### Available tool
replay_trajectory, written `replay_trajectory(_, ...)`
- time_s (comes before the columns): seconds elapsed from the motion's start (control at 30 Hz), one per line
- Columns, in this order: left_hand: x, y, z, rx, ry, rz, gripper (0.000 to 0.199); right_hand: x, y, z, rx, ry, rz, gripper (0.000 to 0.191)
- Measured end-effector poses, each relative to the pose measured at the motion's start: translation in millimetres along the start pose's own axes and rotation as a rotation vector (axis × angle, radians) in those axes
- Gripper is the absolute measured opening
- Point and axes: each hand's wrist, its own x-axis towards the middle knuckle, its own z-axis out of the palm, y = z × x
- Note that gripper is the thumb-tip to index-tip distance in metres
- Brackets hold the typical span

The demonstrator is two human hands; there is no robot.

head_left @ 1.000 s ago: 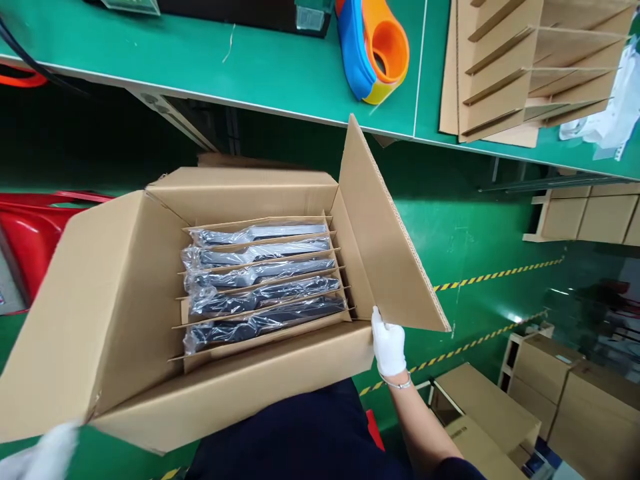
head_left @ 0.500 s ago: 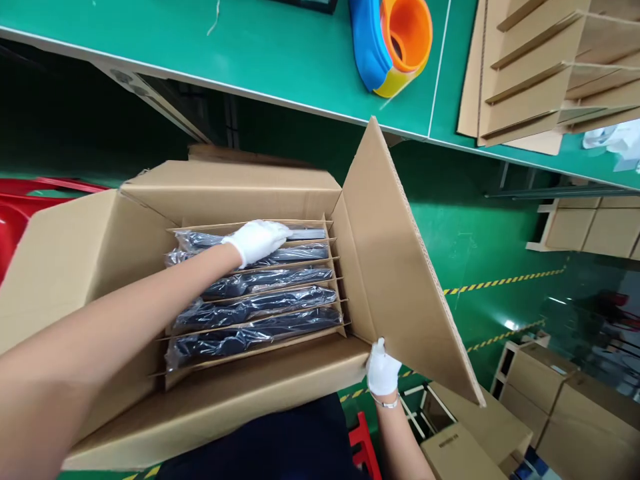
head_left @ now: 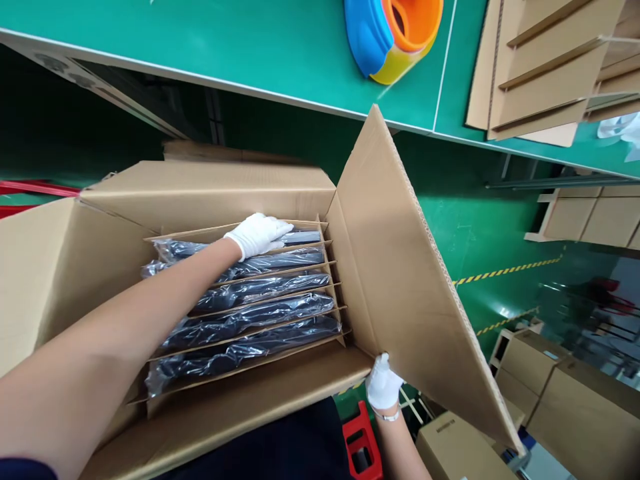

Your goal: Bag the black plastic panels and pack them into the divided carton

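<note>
In front of me an open cardboard box (head_left: 240,179) stands tilted in the view, with thin cardboard dividers (head_left: 345,308) forming narrow slots. Several dark, flat parts (head_left: 260,313) in clear plastic sit on edge in these slots. My left hand (head_left: 259,235), in a white glove, reaches into the box and lies with outstretched fingers on the farthest wrapped part (head_left: 303,236), whose grey end shows past the fingertips. At the near right corner, my gloved right hand (head_left: 384,383) grips the box edge beside the raised right flap (head_left: 400,247); some of its fingers are hidden.
Beyond the box runs a green-topped table (head_left: 225,53) with a blue, orange and yellow plastic piece (head_left: 370,40) and a cardboard divider grid (head_left: 555,73). Stacked cartons (head_left: 575,393) stand at lower right. A red plastic object (head_left: 363,440) is near my body.
The box appears larger and shifted toward the lower left as the view moves. Its right flap reaches farther right and down. Both hands keep nearly the same places on the box and its contents.
</note>
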Motion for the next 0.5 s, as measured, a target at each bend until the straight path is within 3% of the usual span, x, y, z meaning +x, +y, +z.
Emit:
replay_trajectory(0.1,1,6,-5.6,0.088,0.048,0.057,0.067,11,-4,-9,-0.118,0.054,-0.154,0.053)
replay_trajectory(0.2,2,9,-9.6,0.116,0.035,0.07,0.064,23,-2,-17,-0.581,0.134,-0.588,0.049)
replay_trajectory(0.3,3,8,-13.3,0.118,0.101,0.073,0.061,31,3,-21,-1.228,0.242,-1.236,0.029)
replay_trajectory(0.37,3,7,-15.3,0.153,0.162,0.067,0.062,36,3,-24,-1.538,0.356,-1.732,0.025)
replay_trajectory(0.43,2,6,-16.0,0.177,0.185,0.056,0.066,40,-1,-26,-1.748,0.526,-2.259,0.037)
replay_trajectory(0.5,1,6,-14.7,0.184,0.182,0.066,0.064,45,-9,-30,-1.974,0.804,-2.813,0.051)
